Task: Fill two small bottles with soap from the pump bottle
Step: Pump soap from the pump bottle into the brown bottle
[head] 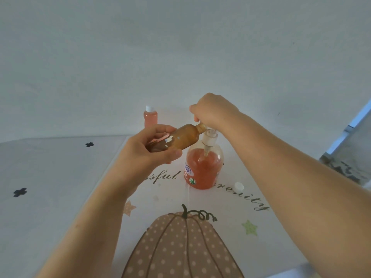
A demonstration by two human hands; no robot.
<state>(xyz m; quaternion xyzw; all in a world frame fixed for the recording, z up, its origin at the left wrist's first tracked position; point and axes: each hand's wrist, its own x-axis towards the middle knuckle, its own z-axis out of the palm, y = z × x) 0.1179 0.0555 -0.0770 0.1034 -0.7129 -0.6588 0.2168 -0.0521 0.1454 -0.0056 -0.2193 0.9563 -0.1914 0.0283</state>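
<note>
atop the pump bottle (202,169), right fingers (195,112) clasp the head (210,135); left fingers (173,154) grip a small bottle (181,137).

The table (267,253) is white on top, with a big spotted pumpkin, little stars and curly words printed on it. A pump bottle (202,169) about half full of orange soap stands in the middle. A white cap (239,186) lies near it on the right. A small bottle (150,118) of pink soap, closed with a white lid, stands at the far end.
</note>
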